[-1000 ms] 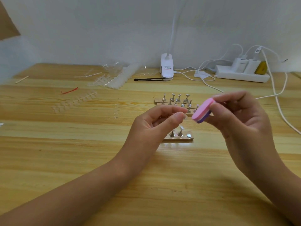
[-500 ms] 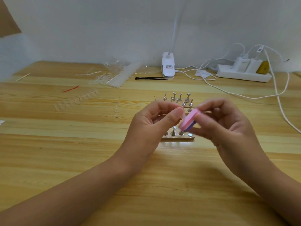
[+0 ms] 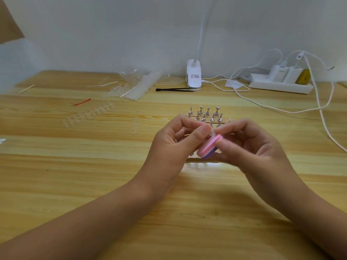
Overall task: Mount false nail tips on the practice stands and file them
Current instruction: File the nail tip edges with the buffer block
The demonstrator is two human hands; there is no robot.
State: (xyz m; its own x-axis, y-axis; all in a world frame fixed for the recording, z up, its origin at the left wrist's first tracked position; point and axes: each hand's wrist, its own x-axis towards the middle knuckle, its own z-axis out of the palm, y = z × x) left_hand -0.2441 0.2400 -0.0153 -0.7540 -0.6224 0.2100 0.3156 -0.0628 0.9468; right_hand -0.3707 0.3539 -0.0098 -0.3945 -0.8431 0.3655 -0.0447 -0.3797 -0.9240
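Filing a clear nail tip (image 3: 211, 131) in the air above the desk (image 3: 93, 175), just in front of the rows of metal stands (image 3: 204, 114). Pinching the tip between thumb and forefinger of the left hand (image 3: 174, 145), with only its free edge showing; not showing whether a stand peg is under it. Gripping a small pink-and-purple file (image 3: 208, 148) in the right hand (image 3: 249, 147), fingers (image 3: 231, 128) curled round it, the pink face seemingly touching the tip.

Doing this well probably means:
- pinching close to the worked edge to stop any flexing or springing out
- stroking lightly along the edge rather than sawing
- turning the tip, not the file

Also guarding against a drop, a clear tip being hard to find among the clear strips (image 3: 88, 114) lying on the left of the desk.
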